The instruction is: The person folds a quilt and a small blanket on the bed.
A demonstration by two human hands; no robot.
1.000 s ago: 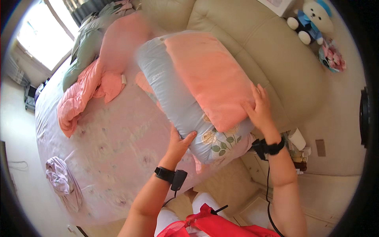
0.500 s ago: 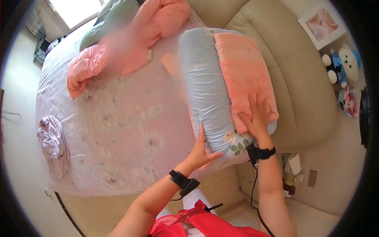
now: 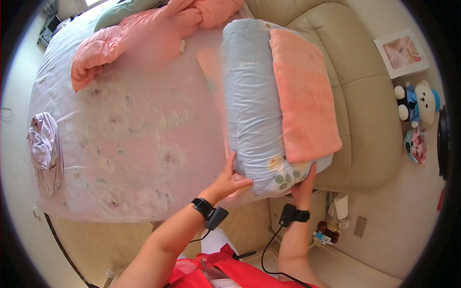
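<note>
As my spread left hand (image 3: 224, 183) seemingly steadies the quilt (image 3: 253, 108) beyond, the grip of my half-hidden right hand (image 3: 302, 191) is unclear.

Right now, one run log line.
left hand: at blue quilt, near-left corner; right hand: at near end; coral cloth: on quilt

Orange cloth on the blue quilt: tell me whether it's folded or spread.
Folded: the orange cloth lies as a neat, padded rectangle, covering only part of the blue quilt.

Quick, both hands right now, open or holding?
Left hand: open, at near left corner of the blue quilt.
Right hand: at its near end; grip cannot be told.
</note>
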